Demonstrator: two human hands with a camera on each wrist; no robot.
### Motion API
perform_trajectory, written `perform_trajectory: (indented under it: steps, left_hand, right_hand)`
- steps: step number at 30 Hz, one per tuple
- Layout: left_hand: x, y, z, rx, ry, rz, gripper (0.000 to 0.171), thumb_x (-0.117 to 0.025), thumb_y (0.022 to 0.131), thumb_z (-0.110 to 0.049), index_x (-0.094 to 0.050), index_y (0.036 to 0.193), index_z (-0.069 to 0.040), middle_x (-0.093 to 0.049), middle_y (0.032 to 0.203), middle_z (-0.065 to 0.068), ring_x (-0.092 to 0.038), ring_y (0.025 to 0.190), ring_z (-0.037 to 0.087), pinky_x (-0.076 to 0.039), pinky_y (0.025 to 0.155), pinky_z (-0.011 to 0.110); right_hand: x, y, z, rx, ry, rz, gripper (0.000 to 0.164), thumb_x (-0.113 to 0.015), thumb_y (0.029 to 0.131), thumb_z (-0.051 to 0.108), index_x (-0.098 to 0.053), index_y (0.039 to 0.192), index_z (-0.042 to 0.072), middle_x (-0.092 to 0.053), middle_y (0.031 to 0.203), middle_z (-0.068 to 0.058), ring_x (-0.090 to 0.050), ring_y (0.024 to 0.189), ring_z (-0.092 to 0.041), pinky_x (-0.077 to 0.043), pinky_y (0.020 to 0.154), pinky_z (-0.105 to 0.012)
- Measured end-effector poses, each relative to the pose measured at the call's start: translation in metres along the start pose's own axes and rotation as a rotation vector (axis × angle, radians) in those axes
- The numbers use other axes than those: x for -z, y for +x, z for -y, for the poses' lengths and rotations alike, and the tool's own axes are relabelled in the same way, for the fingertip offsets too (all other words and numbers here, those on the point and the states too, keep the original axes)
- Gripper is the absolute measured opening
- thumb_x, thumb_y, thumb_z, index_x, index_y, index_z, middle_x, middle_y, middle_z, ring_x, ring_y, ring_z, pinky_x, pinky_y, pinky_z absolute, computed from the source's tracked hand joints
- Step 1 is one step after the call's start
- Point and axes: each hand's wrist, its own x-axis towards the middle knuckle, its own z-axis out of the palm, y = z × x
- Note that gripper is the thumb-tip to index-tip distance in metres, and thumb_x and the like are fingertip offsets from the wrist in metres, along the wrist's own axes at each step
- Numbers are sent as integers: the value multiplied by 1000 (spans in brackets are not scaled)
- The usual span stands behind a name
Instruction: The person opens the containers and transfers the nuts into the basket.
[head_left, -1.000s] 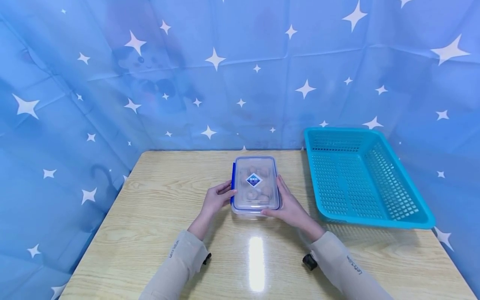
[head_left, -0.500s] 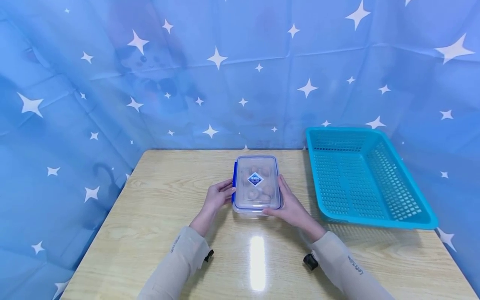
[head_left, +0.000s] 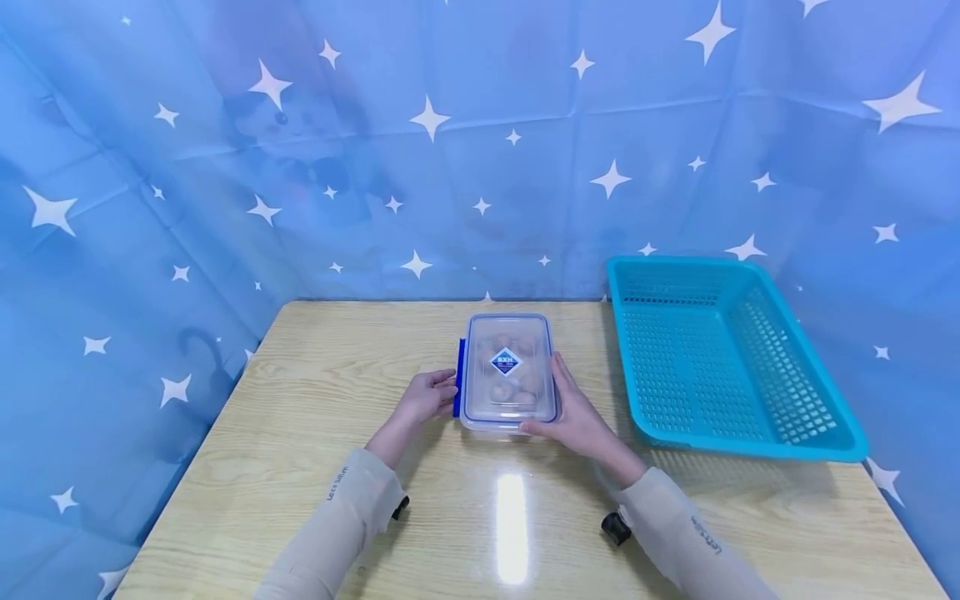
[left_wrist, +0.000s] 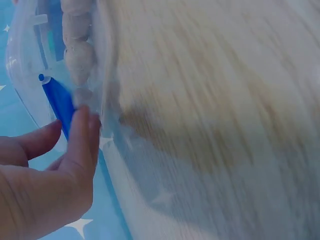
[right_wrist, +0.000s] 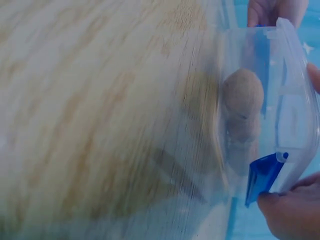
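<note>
A clear lidded food container (head_left: 506, 408) with blue trim and a diamond label sits on the table, several pale brown roundish things (right_wrist: 242, 92) inside it. On its left side a blue latch (head_left: 460, 379) stands out from the wall. My left hand (head_left: 423, 398) pinches this latch between thumb and fingers, as the left wrist view shows. My right hand (head_left: 577, 417) grips the right near corner, thumb on the near lid edge and fingers along the right side. In the right wrist view another blue latch (right_wrist: 262, 177) slants outward there, with fingertips against it.
A turquoise perforated basket (head_left: 637, 375) stands on the table to the right, past my right hand. The wooden table (head_left: 337, 342) ends at a blue star-printed curtain (head_left: 480, 167) at the back and sides.
The left latch has swung outward from the container's side. My left hand has shifted slightly left with it, its thumb off the lid edge. The right hand keeps its grip.
</note>
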Motion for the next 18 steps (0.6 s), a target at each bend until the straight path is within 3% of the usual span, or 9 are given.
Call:
perform_trajectory:
  steps: [4, 9, 13, 18]
  left_hand:
    - [-1, -1, 0, -97, 30, -14, 49, -51, 100, 1, -39, 147, 9, -49, 147, 28, -50, 136, 40, -48, 111, 45]
    - [-3, -5, -4, -215, 99, -63, 48, -56, 100, -6, -44, 145, 6, -52, 146, 23, -51, 136, 37, -44, 114, 44]
    - [-5, -8, -5, -272, 95, -58, 51, -59, 99, -8, -44, 145, 6, -50, 148, 23, -50, 137, 38, -43, 115, 44]
    - [-9, -11, -4, -295, 64, -40, 53, -61, 97, -8, -43, 146, 5, -48, 149, 24, -48, 138, 38, -41, 116, 44]
  right_hand:
    - [0, -2, 1, 1, 5, -1, 126, -85, 76, 43, 0, 159, 0, 4, 168, -20, -8, 153, -45, -16, 124, -58]
    - [1, -2, 4, -7, 5, 4, 126, -85, 77, 43, 0, 159, 0, 5, 168, -19, -8, 153, -44, -15, 124, -58]
    - [1, -2, 3, -11, 8, 1, 126, -85, 77, 43, 0, 159, 0, 4, 168, -20, -8, 153, -45, -16, 124, -59]
    - [0, -3, 1, -5, 14, -4, 125, -85, 77, 42, 0, 159, -1, 3, 167, -22, -8, 153, -45, -15, 123, -60]
